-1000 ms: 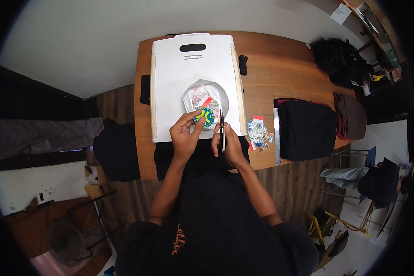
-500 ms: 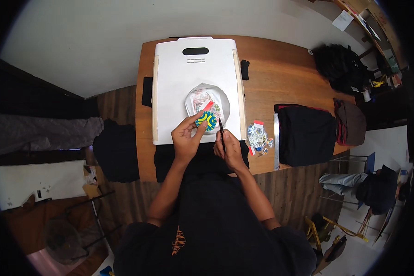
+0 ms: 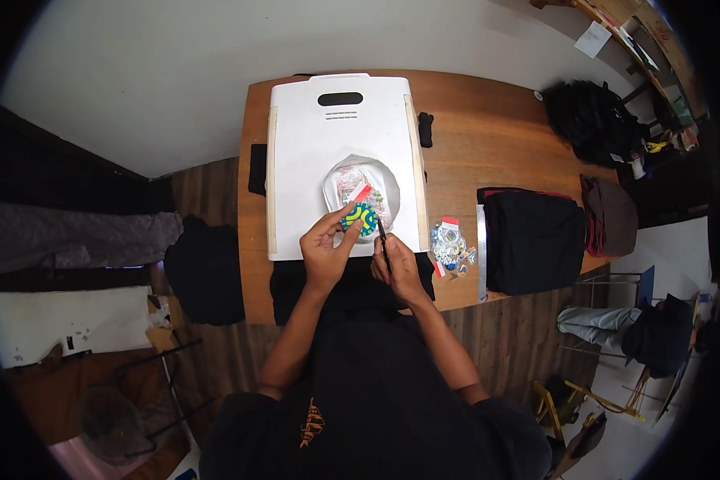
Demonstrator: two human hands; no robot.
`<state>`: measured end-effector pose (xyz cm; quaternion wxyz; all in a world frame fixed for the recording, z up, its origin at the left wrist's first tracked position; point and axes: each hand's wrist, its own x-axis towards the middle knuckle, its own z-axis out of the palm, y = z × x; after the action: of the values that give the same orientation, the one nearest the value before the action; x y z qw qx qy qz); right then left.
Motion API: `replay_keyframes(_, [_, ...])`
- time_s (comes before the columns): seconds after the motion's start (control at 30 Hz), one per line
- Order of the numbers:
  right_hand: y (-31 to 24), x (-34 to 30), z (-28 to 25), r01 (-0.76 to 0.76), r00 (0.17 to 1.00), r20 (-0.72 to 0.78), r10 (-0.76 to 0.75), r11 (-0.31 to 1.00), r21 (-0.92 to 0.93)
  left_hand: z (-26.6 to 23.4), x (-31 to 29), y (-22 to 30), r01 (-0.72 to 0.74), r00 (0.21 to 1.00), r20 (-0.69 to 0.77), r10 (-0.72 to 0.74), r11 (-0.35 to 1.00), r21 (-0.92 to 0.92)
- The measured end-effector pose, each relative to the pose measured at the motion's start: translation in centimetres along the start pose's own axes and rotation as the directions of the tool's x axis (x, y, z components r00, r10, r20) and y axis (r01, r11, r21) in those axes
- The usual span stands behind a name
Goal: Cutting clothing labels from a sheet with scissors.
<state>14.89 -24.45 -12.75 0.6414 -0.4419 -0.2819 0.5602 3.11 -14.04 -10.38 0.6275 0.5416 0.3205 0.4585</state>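
Between the thumb and fingers of my left hand (image 3: 323,254) is a round blue and yellow patterned piece (image 3: 357,216), perhaps a sticker or patch. A red-and-white tab (image 3: 362,193) shows at its upper edge. My right hand (image 3: 400,272) is closed around a slim black pen-like tool (image 3: 382,237), whose tip is at the right edge of the round piece. Whether it is a knife or tweezers I cannot tell. Both hands are over the near part of a large white board (image 3: 300,160), above a round opening (image 3: 389,178) with pale printed scraps inside.
The board lies on a wooden table (image 3: 488,136). Right of it sits a pile of small cut pieces (image 3: 450,244), then a metal ruler (image 3: 482,248) beside folded black cloth (image 3: 534,240). Brown folded cloth (image 3: 610,214) and a black bag (image 3: 592,120) are farther right.
The whole view has shifted slightly, so the table appears lower. The tool's tip has moved a little down along the round piece's right edge. Both grips are unchanged.
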Motion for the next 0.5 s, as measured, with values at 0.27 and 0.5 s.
replay_keyframes(0.27, [-0.05, 0.22, 0.10, -0.008, 1.000, 0.000, 0.008, 1.000, 0.024, 0.01, 0.09, -0.04, -0.010, 1.000, -0.006, 0.010, 1.000, 0.013])
replay_keyframes(0.5, [0.09, 0.18, -0.06, -0.003, 1.000, 0.007, 0.003, 1.000, 0.004, 0.00, -0.07, -0.34, -0.021, 1.000, -0.008, 0.021, 0.999, 0.024])
